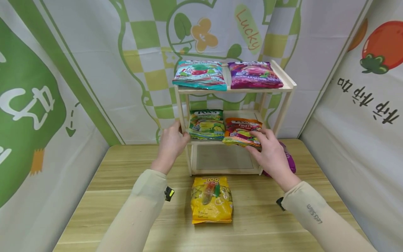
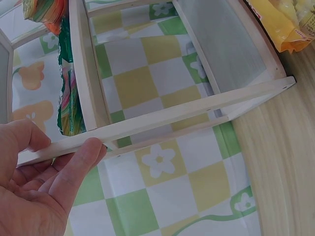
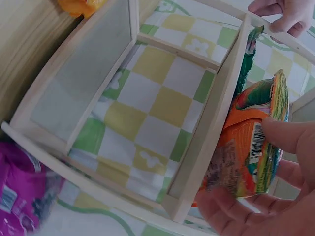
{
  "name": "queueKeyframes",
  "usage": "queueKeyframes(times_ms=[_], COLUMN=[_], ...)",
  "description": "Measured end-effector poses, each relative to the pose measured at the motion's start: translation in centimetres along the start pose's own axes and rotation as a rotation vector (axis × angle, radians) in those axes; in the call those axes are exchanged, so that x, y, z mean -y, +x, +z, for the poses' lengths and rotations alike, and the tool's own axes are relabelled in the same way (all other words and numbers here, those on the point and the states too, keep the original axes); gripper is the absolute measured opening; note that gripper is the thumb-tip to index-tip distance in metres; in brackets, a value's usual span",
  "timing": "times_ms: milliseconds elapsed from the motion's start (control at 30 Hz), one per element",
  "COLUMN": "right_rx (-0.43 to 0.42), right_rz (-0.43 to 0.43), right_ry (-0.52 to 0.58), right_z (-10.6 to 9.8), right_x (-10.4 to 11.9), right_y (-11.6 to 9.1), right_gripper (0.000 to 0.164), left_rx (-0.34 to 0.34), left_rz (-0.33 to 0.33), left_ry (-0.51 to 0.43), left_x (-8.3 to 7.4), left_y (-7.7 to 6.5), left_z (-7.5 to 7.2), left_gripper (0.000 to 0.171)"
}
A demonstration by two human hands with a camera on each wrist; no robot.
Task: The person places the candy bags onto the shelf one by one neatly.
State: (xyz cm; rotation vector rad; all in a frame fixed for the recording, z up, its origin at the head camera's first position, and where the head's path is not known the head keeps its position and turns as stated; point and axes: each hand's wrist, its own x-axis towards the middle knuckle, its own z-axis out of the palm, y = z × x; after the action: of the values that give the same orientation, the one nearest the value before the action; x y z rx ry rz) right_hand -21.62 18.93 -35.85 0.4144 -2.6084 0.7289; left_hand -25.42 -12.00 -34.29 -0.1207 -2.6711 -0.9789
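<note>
A small wooden shelf rack (image 1: 225,172) with three levels stands on the table. My left hand (image 1: 172,141) grips its left front post (image 2: 162,121), thumb on one side and fingers behind. On the middle level, my right hand (image 1: 271,154) holds an orange fruit candy bag (image 1: 242,131) by its right side, with the bag's front end sticking out past the shelf edge. In the right wrist view, thumb and fingers lie around the orange bag (image 3: 246,142). To its left, a green candy bag (image 1: 206,124) leans back on the same level.
On the top level lie a teal candy bag (image 1: 200,74) and a purple candy bag (image 1: 254,75). A yellow candy bag (image 1: 212,201) lies on the table before the rack. Another purple bag (image 3: 22,191) sits right of the rack. Printed curtains (image 1: 94,70) surround the table.
</note>
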Motion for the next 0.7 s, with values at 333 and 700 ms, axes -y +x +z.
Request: queueKeyframes(times_ms=[333,700], right_rx=[-0.087,-0.213], right_rz=[-0.125,-0.470], right_ry=[-0.229,-0.303], right_z=[0.2,1.6], right_x=[-0.1,-0.6], right_y=[-0.1,0.5], right_gripper=[0.054,0.033], left_rx=[-0.001,-0.003], left_rz=[-0.005,-0.006], left_ry=[-0.001,-0.003], left_x=[0.0,0.0], left_y=[0.1,0.0], left_z=[0.0,0.0], left_gripper=[0.008,0.010])
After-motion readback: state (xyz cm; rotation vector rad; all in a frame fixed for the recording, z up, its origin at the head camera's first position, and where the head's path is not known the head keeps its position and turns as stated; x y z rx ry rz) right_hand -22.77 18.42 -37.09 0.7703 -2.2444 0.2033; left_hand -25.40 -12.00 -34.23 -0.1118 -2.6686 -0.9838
